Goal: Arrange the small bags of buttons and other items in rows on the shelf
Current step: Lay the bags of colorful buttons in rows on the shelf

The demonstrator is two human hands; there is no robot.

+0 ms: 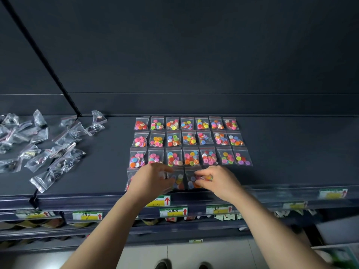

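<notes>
Small clear bags of bright buttons [189, 140] lie in three neat rows on the dark shelf [291, 152]. A fourth row starts at the front edge. My left hand [153, 178] rests on the bags at the left of that row, fingers spread over a button bag [177, 180]. My right hand [215, 180] pinches the front-row bag [192, 181] beside it, fingertips closed on its plastic. Part of the front row is hidden under both hands.
A loose heap of clear bags with dark small items [38, 144] lies at the shelf's left. A black upright post [44, 61] meets the shelf near it. Price labels [172, 211] line the shelf edges below. Bare shelf stretches to the right.
</notes>
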